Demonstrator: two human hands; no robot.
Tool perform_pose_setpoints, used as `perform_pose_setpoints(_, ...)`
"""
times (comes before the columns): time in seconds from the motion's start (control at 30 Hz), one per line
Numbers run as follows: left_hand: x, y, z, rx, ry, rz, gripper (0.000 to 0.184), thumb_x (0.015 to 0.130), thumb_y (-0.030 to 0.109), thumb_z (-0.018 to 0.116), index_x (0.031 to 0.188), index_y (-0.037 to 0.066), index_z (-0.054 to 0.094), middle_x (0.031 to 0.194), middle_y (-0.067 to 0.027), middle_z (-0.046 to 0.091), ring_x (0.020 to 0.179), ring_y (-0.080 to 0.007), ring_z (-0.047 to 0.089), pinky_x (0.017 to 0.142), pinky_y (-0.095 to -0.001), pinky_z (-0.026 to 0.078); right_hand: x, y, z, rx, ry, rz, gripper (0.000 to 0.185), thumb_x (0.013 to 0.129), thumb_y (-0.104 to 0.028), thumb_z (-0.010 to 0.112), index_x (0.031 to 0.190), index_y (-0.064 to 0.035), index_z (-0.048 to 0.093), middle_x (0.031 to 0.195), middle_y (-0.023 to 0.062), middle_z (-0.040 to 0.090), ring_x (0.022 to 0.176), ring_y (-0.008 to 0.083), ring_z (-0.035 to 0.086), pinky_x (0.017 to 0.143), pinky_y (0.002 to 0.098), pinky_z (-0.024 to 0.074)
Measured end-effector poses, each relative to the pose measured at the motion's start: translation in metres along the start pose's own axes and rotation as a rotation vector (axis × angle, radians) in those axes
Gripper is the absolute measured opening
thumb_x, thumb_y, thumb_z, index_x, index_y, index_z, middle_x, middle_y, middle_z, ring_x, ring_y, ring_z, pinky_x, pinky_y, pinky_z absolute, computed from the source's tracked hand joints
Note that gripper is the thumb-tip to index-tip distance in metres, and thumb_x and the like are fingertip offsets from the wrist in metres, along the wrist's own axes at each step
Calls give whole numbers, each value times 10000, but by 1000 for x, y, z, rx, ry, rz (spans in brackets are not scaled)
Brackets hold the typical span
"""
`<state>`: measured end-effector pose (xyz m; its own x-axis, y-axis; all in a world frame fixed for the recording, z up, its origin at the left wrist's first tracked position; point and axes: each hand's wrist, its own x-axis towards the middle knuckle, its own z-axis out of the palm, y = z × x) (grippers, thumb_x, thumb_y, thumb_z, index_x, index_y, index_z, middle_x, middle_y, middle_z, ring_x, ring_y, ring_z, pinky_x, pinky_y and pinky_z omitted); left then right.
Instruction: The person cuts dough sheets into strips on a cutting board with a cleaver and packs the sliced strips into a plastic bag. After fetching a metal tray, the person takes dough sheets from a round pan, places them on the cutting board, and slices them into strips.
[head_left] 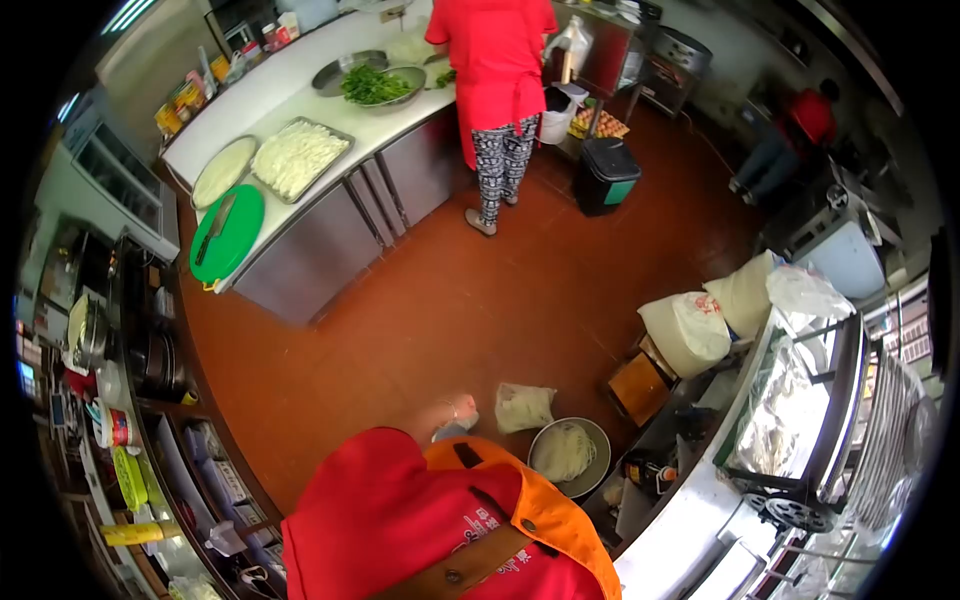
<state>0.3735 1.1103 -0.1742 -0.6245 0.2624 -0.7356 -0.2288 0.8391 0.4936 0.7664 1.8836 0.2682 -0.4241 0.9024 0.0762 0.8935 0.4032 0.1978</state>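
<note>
Head view:

1. Nearest, the camera wearer in a red shirt (365, 500) and orange apron (592, 540) is beside the round steel bowl (601, 462); left hand and right hand are out of sight, so whether they grip anything cannot be told.
2. The bowl stands on the floor, holding pale, thin shreds (563, 452).
3. Just past the bowl, to its left, lies a clear plastic bag with whitish contents (525, 408).
4. Beyond the bowl, to its right, is a brown wooden box (640, 388), with a bulging white sack (688, 335) behind.
5. Well beyond the bowl, a co-worker in red (500, 70) stands at a pale-topped steel counter (310, 245).
</note>
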Motion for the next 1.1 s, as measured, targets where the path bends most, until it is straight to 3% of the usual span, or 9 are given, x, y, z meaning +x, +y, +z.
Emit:
perform_pose_setpoints(0.17,22,-108,20,-213,45,-37,224,905,172,498,839,93,697,688,-60,650,605,-163,590,569,-356,484,34,-100,-11,-13,62,-291,187,726,-171,669,723,2,600,751,216,588,763,404,549,756,479,429)
perform_pose_setpoints(0.27,0,-151,-5,-239,61,-118,203,915,170,499,864,92,679,708,-61,643,609,-163,587,558,-350,482,89,-174,28,48,174,-787,188,704,-168,666,710,10,603,760,240,591,800,440,560,803,513,442)
perform_pose_setpoints(0.37,-20,-198,-26,-261,69,-197,182,926,169,501,889,91,661,728,-62,636,614,-164,584,547,-345,480,-20,-347,-50,-8,-64,-601,174,816,-120,535,773,-7,661,804,229,641,809,426,622,746,492,494)
perform_pose_setpoints(0.5,-36,-239,-47,-305,79,-255,156,940,167,502,922,90,637,755,-63,626,619,-164,580,532,-337,478,-83,-438,0,-640,117,-1131,169,890,-177,536,878,-92,682,869,95,649,856,220,663,753,373,551)
perform_pose_setpoints(0.6,-33,-256,-69,-330,64,-246,139,951,166,503,947,89,618,776,-64,619,624,-164,578,521,-331,475,-190,-509,-41,-213,-148,-1249,255,877,-206,583,1100,-141,687,1025,143,675,981,315,634,851,413,512)
perform_pose_setpoints(0.67,-21,-260,-89,-383,32,-203,128,958,165,504,964,88,606,789,-65,614,627,-164,576,513,-327,474,-216,-510,-1,-137,-280,-1108,315,933,-222,524,1224,-161,628,950,145,660,980,324,636,805,433,517)
perform_pose_setpoints(0.83,26,-252,-125,-631,-78,-113,108,976,162,506,1006,87,576,823,-66,602,634,-165,571,495,-318,471,-270,-496,37,-310,-335,-1130,243,947,-284,532,835,-193,728,826,59,703,731,250,668,548,370,510)
perform_pose_setpoints(0.93,40,-219,-140,-640,-184,-58,101,987,161,507,1031,86,558,843,-67,594,638,-165,568,484,-312,469,-272,-481,70,-357,-615,-864,147,821,-137,677,937,-107,762,982,60,729,936,252,702,726,380,569)
perform_pose_setpoints(1.1,52,-154,-150,-567,-260,-44,135,989,185,524,1052,69,554,877,-67,620,685,-178,610,549,-305,519,-275,-446,153,-303,-875,-674,202,791,-162,727,973,-82,764,1075,98,720,987,268,694,782,354,560)
